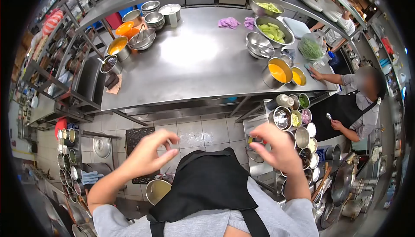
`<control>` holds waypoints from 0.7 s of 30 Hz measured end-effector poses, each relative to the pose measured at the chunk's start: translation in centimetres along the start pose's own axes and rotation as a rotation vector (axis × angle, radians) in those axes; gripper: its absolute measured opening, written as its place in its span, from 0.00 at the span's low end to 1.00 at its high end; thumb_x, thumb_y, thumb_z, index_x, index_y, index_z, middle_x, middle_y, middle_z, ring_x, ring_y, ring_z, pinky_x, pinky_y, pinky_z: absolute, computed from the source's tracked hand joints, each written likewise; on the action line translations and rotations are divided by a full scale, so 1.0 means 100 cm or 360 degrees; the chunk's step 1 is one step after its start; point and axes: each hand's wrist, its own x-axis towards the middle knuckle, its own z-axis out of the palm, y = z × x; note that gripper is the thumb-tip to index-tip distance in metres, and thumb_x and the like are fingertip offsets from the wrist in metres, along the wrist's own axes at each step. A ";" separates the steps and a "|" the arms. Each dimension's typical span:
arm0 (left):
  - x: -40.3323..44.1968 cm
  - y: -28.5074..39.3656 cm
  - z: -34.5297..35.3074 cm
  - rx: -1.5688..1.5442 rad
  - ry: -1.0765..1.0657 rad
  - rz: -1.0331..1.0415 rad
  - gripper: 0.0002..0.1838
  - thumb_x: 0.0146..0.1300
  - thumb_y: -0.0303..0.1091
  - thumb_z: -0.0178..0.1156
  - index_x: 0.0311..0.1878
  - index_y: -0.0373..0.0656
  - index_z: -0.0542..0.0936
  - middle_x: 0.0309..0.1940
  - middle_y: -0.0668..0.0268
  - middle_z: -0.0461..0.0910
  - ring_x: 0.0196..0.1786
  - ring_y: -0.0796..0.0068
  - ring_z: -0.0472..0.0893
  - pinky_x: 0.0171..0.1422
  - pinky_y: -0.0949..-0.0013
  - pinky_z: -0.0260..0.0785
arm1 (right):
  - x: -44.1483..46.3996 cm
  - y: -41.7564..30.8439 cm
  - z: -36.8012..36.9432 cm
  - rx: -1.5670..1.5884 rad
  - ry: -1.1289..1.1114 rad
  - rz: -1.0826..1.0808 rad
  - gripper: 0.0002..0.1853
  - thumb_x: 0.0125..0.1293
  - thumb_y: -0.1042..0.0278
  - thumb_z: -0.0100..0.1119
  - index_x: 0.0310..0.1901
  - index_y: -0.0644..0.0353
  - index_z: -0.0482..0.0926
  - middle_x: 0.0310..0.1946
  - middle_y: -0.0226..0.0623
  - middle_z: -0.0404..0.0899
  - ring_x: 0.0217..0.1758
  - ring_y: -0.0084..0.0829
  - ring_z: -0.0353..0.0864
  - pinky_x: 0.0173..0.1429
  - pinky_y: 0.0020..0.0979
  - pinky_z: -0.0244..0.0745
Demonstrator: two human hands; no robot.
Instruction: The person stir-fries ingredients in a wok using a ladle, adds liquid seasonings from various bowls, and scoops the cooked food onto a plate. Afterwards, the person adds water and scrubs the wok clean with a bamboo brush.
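My left hand point(153, 149) is raised in front of my black apron point(207, 185), its fingers curved and apart with nothing between them. On the other side, my right hand point(276, 147) hangs in the air in a similar way, thumb and fingers spread and holding nothing. Below and beside the right hand stand several metal pots of ingredients, among them a pot of dark sauce point(282, 118). A pot of pale liquid point(158, 191) is on the floor side below my left forearm. Both hands are short of the steel table point(181, 77).
At the table's right are a pot of orange liquid point(279, 73), a bowl of cut green vegetables point(272, 31) and a bag of greens point(311, 46). A co-worker point(346, 107) at right wipes there, holding a spoon. Bowls and pots point(142, 39) stand at left.
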 end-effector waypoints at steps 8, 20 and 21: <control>-0.166 -0.266 0.101 -0.0810 -0.0945 -0.1467 0.12 0.65 0.28 0.55 0.51 0.41 0.81 0.40 0.65 0.85 0.40 0.73 0.85 0.46 0.69 0.79 | -0.152 0.114 0.089 0.0105 -0.1583 0.0724 0.10 0.66 0.68 0.57 0.43 0.62 0.83 0.33 0.44 0.85 0.38 0.47 0.85 0.46 0.42 0.79; -0.114 -0.183 0.118 -0.1043 -0.0382 -0.1460 0.16 0.79 0.46 0.53 0.43 0.43 0.78 0.35 0.68 0.81 0.36 0.77 0.82 0.39 0.70 0.76 | -0.178 0.114 0.067 0.1051 -0.1726 0.1437 0.12 0.66 0.71 0.62 0.48 0.68 0.83 0.36 0.31 0.87 0.36 0.17 0.80 0.40 0.28 0.79; -0.100 -0.158 0.108 -0.0856 -0.0507 -0.1585 0.19 0.78 0.51 0.51 0.43 0.43 0.77 0.34 0.68 0.80 0.36 0.77 0.81 0.37 0.69 0.76 | -0.211 0.137 0.081 0.1252 -0.1697 0.1349 0.14 0.69 0.69 0.55 0.52 0.64 0.83 0.38 0.31 0.86 0.35 0.22 0.83 0.32 0.28 0.83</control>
